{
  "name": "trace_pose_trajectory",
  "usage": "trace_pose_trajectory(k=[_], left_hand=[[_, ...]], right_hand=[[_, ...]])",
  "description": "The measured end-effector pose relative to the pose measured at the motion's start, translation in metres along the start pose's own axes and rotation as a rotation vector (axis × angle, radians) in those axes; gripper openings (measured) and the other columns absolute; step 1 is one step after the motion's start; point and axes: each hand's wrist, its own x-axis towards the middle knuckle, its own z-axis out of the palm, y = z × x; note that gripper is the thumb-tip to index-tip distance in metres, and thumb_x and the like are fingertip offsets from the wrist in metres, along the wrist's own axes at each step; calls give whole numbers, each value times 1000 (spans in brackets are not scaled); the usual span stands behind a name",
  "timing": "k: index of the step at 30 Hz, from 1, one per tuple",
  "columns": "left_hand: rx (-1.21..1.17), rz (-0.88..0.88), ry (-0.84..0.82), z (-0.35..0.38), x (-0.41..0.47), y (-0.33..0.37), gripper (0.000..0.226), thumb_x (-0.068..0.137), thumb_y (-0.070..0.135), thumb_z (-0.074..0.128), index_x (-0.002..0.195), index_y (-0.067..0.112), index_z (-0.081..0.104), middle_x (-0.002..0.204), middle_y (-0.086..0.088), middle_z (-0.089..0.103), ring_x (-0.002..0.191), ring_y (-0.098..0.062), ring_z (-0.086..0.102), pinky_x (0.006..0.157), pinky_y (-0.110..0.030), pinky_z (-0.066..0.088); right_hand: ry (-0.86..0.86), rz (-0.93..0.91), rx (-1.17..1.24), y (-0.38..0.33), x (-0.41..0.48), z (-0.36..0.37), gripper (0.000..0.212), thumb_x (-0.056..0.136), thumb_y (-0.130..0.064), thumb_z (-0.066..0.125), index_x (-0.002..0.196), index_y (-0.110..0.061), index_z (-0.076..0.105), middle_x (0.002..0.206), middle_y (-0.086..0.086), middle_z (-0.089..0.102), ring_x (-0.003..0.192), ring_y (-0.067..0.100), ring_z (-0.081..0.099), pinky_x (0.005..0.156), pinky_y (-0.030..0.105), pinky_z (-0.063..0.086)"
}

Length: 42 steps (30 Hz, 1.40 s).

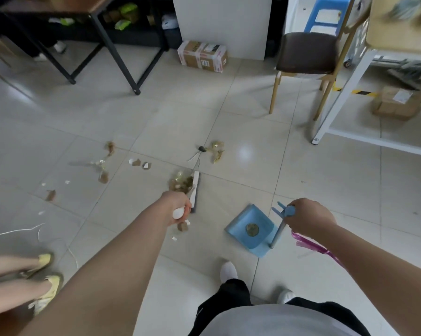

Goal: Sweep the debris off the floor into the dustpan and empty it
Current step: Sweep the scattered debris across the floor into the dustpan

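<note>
Fingers point(187, 206) of the left hand point(176, 205) grip the broom point(195, 187), debris point(180, 182) just beyond. Those of the right hand point(310, 214) grip the dustpan point(241, 220) handle.

Pale glossy tiled floor point(228, 112) caught a soft glare; brown-topped, black-legged table point(59, 3) stood far left, brown-cushioned wooden chair point(306, 52) right, taped cardboard box point(202, 55) against the white wall panel point(221, 20).

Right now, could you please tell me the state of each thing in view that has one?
Left hand, grips the broom handle.
Right hand, grips the dustpan handle.
Broom, head down against a debris pile.
Dustpan, on the floor, one scrap inside.
Other debris, scattered, unswept.
Cardboard box, taped shut.
Chair, upright.
</note>
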Motion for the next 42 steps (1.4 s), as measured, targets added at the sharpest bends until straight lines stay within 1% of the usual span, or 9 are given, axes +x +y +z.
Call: trace_pose_trajectory(k=[3, 7, 13, 15, 19, 23, 27, 34, 42], left_hand=[[-36, 15, -79, -11, 9, 36, 9, 91, -5, 48, 88, 2, 53, 68, -10, 50, 24, -7, 43, 33, -11, 41], [-77, 31, -170, -3, 19, 80, 11, 91, -4, 47, 83, 2, 53, 69, -11, 51, 25, -6, 42, 30, -11, 40], [-271, -6, -370, 58, 28, 134, 17, 94, -1, 45, 78, 4, 47, 68, -10, 47, 25, -4, 42, 29, -11, 40], [-341, -47, -440, 83, 34, 153, 15, 97, 3, 46, 81, 4, 46, 71, -9, 48, 26, -4, 43, 28, -12, 40], [-343, -84, -493, 139, 45, 194, 17, 99, 7, 45, 83, 3, 45, 71, -9, 47, 25, -4, 42, 28, -11, 39], [-290, -100, -426, 183, 58, 231, 14, 96, 4, 47, 83, 1, 47, 73, -12, 51, 25, -4, 43, 28, -11, 39], [-334, -96, -279, 183, 75, 251, 8, 94, 4, 52, 87, 1, 53, 78, -12, 57, 26, -5, 44, 30, -11, 39], [-537, -195, -145, 107, 98, 247, 17, 97, 7, 50, 81, 0, 48, 71, -8, 51, 22, -5, 40, 25, -12, 35], [-595, -231, -38, 17, 95, 229, 24, 97, 4, 46, 73, 2, 49, 67, -8, 46, 20, -6, 37, 26, -9, 34]], right_hand=[[26, 13, 24, -22, 18, -10, 14, 79, -19, 53, 76, -23, 66, 70, -3, 66, 68, 18, 64, 53, 24, 47], [35, 35, 70, -38, 40, -21, 13, 79, -21, 55, 76, -25, 67, 70, -3, 67, 68, 18, 64, 56, 26, 49], [22, -4, 79, -39, 78, -47, 13, 83, -22, 55, 73, -24, 63, 71, -2, 66, 66, 18, 62, 50, 24, 44], [20, -16, 71, -34, 94, -58, 11, 84, -22, 56, 76, -24, 63, 71, -3, 65, 64, 17, 60, 48, 24, 40], [9, -44, 69, -18, 132, -83, 10, 84, -25, 58, 87, -27, 67, 73, -5, 64, 66, 15, 59, 47, 22, 36], [-20, -67, 53, -1, 178, -110, 12, 82, -26, 59, 88, -27, 70, 74, -5, 65, 70, 17, 61, 50, 23, 40], [-32, -115, 6, 3, 215, -130, 12, 79, -27, 58, 83, -26, 69, 72, -4, 65, 71, 20, 62, 54, 25, 45], [-32, -185, -90, -29, 250, -151, 12, 76, -23, 55, 79, -21, 67, 65, -3, 64, 63, 20, 63, 49, 24, 45], [-19, -262, -166, -104, 273, -165, 11, 80, -21, 55, 81, -21, 66, 72, -1, 65, 67, 19, 62, 50, 24, 43]])
